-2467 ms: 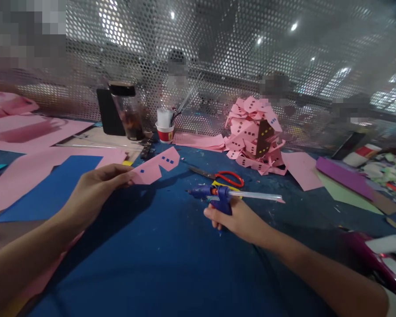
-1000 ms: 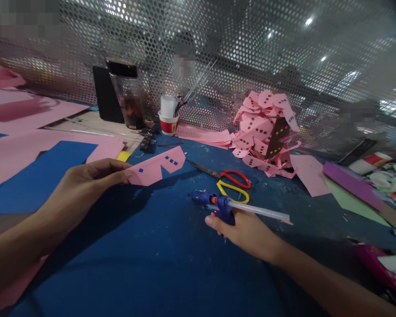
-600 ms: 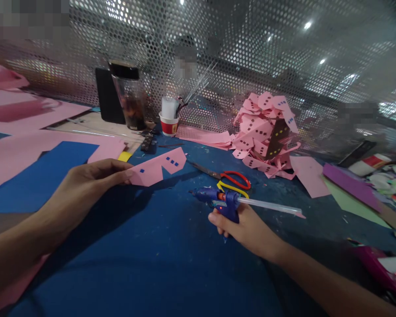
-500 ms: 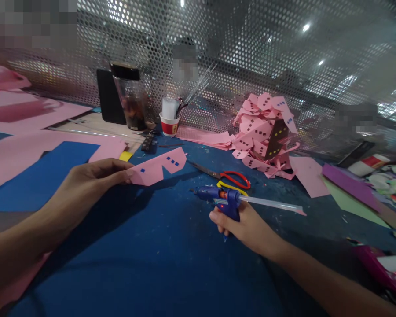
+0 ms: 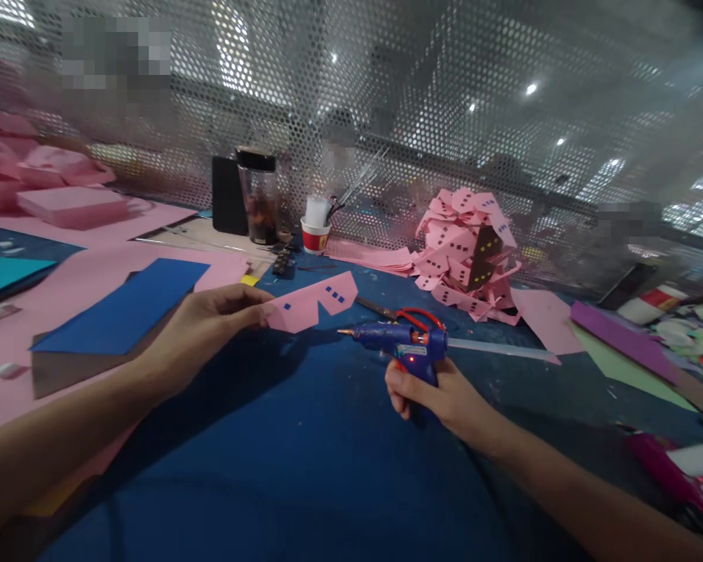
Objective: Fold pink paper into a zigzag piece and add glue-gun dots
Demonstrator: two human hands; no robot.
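My left hand (image 5: 223, 332) pinches the left end of a pink paper cutout (image 5: 298, 311), holding it above the blue table. Small blue squares mark the cutout, and its lower edge has a notch. My right hand (image 5: 427, 390) is wrapped round the handle of a blue hot glue gun (image 5: 395, 337), whose small red light is on. The nozzle points left, just below the cutout's right part; whether they touch I cannot tell. A clear glue stick (image 5: 497, 346) juts from the gun's back. Behind the gun lie red-handled scissors (image 5: 425, 316), partly hidden.
A pile of pink paper pieces (image 5: 454, 250) stands at the back, beside flat pink strips (image 5: 369, 254). A red-and-white cup (image 5: 315, 236) and a dark-lidded jar (image 5: 259, 203) stand near the perforated metal screen. Coloured sheets (image 5: 621, 339) lie right; a blue sheet (image 5: 132, 304) lies left.
The view has turned somewhat left. The glue gun has levelled out, and its nozzle is now below the cutout's right part instead of just past its end. Both hands keep their holds.
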